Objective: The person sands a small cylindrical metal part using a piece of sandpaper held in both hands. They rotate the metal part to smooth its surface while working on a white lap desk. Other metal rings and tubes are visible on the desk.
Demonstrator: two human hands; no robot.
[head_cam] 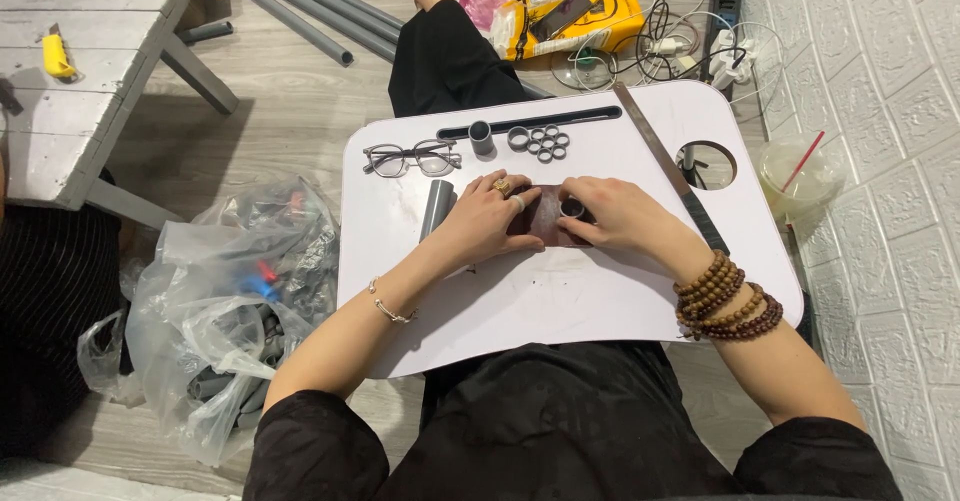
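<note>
A white lap counter (560,301) spans the person's knees above a grey plank floor, with a clear plastic bag (215,311) of grey pipe offcuts just beside it. At the counter's centre lies a dark brown sheet (545,219), pinned flat under the left hand (490,223), whose fingers rest spread and released. The right hand (620,216) has its fingers clasped on a short grey pipe ring (572,207) standing on the sheet, with spectacles (410,158) and a cluster of cut rings (540,142) behind.

Lower half of lap tray (560,306) open; upper part obstructed by glasses (411,158), pipe rings (538,142), metal ruler (668,167).
</note>
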